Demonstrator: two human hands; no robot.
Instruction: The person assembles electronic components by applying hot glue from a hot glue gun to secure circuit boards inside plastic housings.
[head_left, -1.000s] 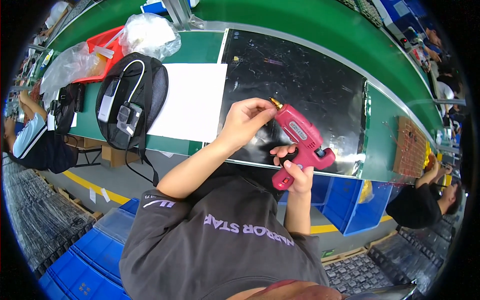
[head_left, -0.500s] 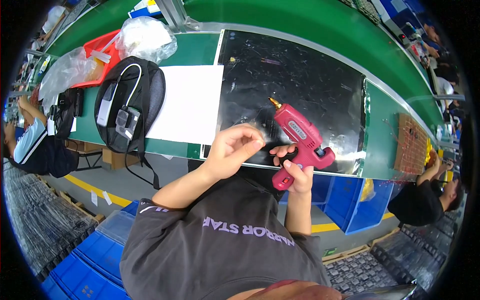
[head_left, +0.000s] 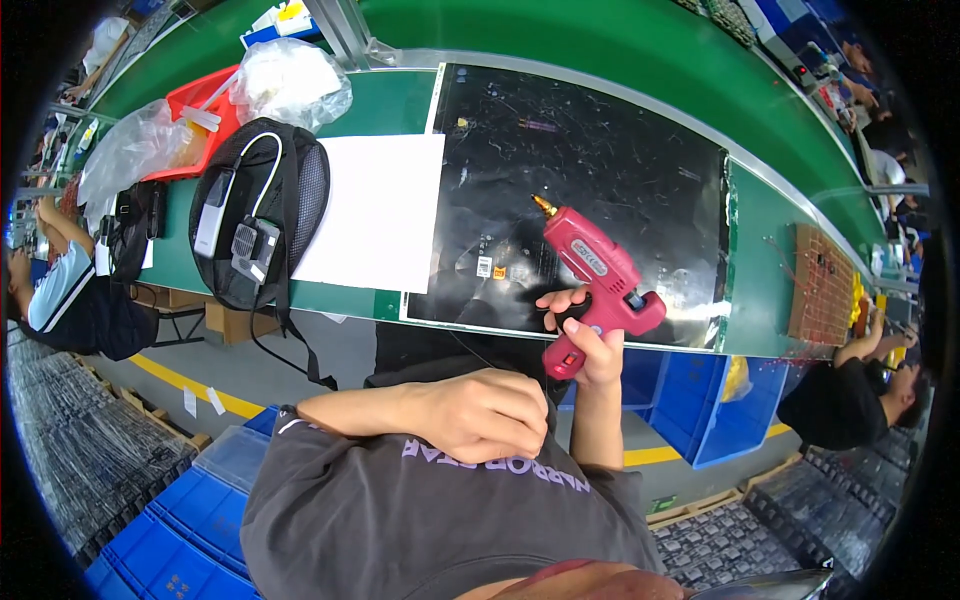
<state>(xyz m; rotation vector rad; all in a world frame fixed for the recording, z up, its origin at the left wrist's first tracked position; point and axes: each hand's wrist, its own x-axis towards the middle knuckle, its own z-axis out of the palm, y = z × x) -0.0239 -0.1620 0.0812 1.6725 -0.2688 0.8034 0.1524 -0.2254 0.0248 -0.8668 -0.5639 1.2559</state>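
A dark pink hot glue gun (head_left: 618, 270) with a brass nozzle is gripped in my right hand (head_left: 600, 355) over the bench's near edge. Its nozzle points up and to the left, above a black mat (head_left: 590, 130). Close against my shirt, my left hand (head_left: 490, 415) is closed with its fingers curled in. Whatever those fingers may hold is hidden. Left of the mat lies a white sheet (head_left: 375, 215), partly under a black backpack-shaped bag (head_left: 312, 190) with a small grey device (head_left: 255, 245) and a white cable on it.
A red bin (head_left: 215, 90) and clear plastic bags (head_left: 290, 80) stand at the back left. A brown wire-covered board (head_left: 822, 285) is at the bench's right end. Blue crates (head_left: 715, 405) sit below the near edge. Other people work at both sides.
My left hand has moved down from above the bench edge to my shirt front, its fingers now curled under. The glue gun in my right hand has barely shifted.
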